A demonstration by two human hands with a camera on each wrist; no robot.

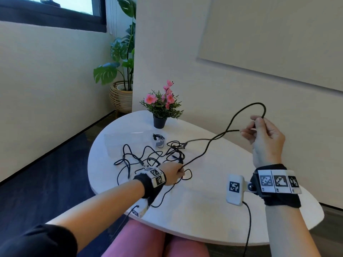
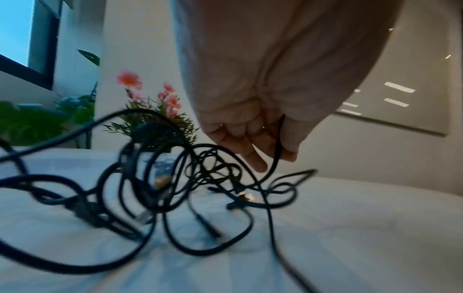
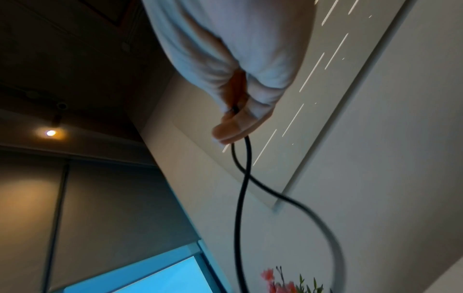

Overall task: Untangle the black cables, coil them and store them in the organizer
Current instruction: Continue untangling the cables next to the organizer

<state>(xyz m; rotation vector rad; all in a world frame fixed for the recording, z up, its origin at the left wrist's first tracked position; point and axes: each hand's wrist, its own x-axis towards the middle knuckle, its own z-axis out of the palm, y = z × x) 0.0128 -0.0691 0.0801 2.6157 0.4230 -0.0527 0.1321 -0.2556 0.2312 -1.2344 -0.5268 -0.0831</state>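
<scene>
- A messy pile of black cables [image 1: 154, 156] is lying in the middle of the white table [image 1: 213, 216], blocking the way to the clear organizer [image 1: 130, 143] behind it.
- One cable [image 1: 209, 143] is stretching up through the air, crossing the space between both hands.
- The flower pot [image 1: 160, 121] is standing just behind the organizer.
- The near right part of the table is sitting bare.

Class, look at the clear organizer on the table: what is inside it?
Inside the clear organizer, one coiled black cable sits at its right end. Glare washes out the rest, so no other contents can be made out.
</scene>
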